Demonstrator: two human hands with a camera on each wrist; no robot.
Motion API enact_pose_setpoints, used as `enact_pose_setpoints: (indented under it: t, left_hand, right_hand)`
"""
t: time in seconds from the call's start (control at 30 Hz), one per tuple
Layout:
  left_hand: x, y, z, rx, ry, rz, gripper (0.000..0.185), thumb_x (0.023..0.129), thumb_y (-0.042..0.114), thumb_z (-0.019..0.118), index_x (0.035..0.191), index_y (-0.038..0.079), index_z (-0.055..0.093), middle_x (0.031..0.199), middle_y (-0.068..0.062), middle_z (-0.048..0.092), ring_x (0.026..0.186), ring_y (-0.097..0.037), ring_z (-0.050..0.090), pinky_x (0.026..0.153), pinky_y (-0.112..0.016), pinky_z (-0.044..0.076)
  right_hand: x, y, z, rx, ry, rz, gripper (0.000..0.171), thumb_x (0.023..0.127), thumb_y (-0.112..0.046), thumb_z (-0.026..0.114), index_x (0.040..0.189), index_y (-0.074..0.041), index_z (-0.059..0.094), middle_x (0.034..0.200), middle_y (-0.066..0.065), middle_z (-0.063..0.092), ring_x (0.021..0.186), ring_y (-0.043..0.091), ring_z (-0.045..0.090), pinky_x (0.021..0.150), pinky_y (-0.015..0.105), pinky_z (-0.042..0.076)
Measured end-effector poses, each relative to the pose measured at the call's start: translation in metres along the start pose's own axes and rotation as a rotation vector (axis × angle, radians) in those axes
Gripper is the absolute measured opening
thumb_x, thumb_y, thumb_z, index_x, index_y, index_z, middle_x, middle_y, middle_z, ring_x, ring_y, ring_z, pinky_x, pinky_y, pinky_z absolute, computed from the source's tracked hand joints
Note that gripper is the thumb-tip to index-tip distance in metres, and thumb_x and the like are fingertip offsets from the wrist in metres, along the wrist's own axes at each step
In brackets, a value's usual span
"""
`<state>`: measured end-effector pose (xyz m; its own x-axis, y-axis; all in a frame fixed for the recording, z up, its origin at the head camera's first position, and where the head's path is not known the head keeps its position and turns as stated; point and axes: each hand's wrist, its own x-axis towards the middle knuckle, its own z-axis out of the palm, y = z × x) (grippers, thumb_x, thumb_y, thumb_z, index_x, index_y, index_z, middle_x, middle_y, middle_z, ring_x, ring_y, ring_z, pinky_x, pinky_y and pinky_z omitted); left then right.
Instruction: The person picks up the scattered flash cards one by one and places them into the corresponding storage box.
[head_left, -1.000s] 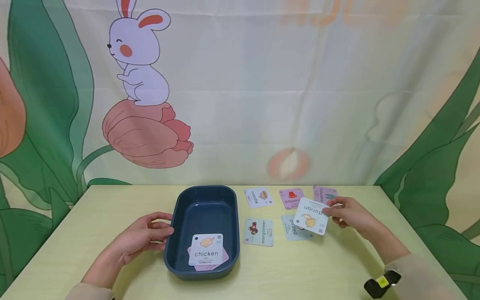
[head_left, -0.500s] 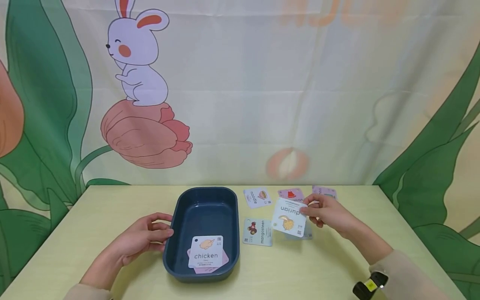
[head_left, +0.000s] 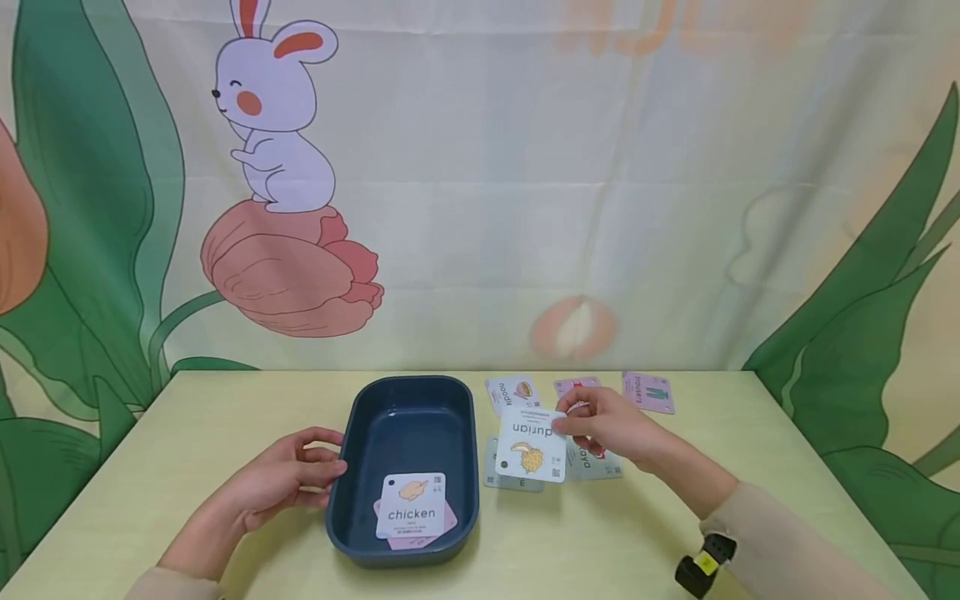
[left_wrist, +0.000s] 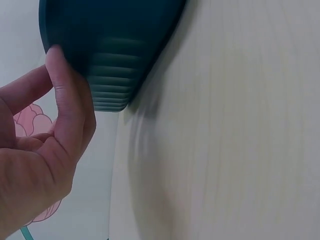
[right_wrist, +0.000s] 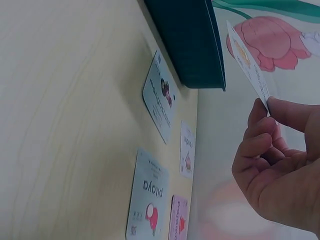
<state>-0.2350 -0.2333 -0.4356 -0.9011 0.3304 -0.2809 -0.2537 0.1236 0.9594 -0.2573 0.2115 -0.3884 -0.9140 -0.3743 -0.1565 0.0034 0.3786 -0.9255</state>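
In the head view my right hand (head_left: 600, 425) pinches a white card printed "durian" (head_left: 528, 454) between thumb and fingertips. The card is raised and tilted, overlapping the mangosteen card (head_left: 504, 481) below. The right wrist view shows it edge-on, its near corner between thumb and finger. A dark blue tray (head_left: 401, 433) stands left of it; inside, a "chicken" card (head_left: 411, 507) lies on a pink card (head_left: 416, 542), mostly hidden. My left hand (head_left: 296, 471) grips the tray's left rim, fingertips right at the edge in the left wrist view too.
On the table (head_left: 240, 400) lie a pitaya card (right_wrist: 149, 195), partly behind my right hand in the head view, and a noodle card (head_left: 510, 392). Farther back are a pajamas card (right_wrist: 178, 217) and a trousers card (head_left: 648, 392). A printed curtain (head_left: 465, 208) hangs behind.
My right hand has carried the durian card left from over the pitaya card to over the mangosteen card, uncovering the trousers card. My left hand stays at the tray.
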Motion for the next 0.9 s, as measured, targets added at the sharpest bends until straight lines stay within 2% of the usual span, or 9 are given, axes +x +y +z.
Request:
enact_pose_setpoints:
  t: [0.13,0.33,0.63,0.9]
  left_hand:
    - [0.001,0.0,0.0,-0.003,-0.01,-0.011,0.055,0.099,0.009,0.068,0.142,-0.005,0.035,0.103,-0.012,0.059,0.079,-0.021,0.063,0.072,-0.033,0.06]
    - [0.001,0.0,0.0,0.001,-0.018,-0.02,0.056,0.1,0.009,0.067,0.142,-0.005,0.034,0.103,-0.013,0.06,0.079,-0.021,0.063,0.073,-0.033,0.06]
    - [0.001,0.001,0.0,0.004,-0.025,-0.024,0.056,0.1,0.009,0.066,0.142,-0.005,0.033,0.103,-0.013,0.059,0.078,-0.022,0.063,0.073,-0.034,0.06]
    - [0.001,0.003,-0.001,0.008,-0.024,-0.023,0.057,0.1,0.011,0.068,0.142,-0.005,0.034,0.103,-0.013,0.06,0.079,-0.021,0.063,0.073,-0.034,0.06]
  right_hand:
    - [0.007,-0.005,0.011,-0.017,-0.034,-0.033,0.024,0.097,-0.014,0.072,0.108,0.0,0.056,0.066,0.005,0.051,0.056,0.016,0.041,0.049,0.025,0.031]
    - [0.019,-0.01,0.024,-0.033,-0.031,-0.059,0.024,0.096,-0.015,0.073,0.108,-0.002,0.057,0.065,0.005,0.051,0.057,0.017,0.042,0.053,0.026,0.035]
    - [0.03,-0.022,0.044,-0.042,0.007,-0.003,0.025,0.095,-0.02,0.076,0.11,-0.007,0.061,0.077,0.008,0.064,0.06,0.019,0.049,0.056,0.025,0.039]
    - [0.039,-0.026,0.061,-0.031,-0.014,-0.067,0.022,0.095,-0.018,0.076,0.108,-0.007,0.063,0.088,0.011,0.072,0.06,0.018,0.049,0.056,0.026,0.037]
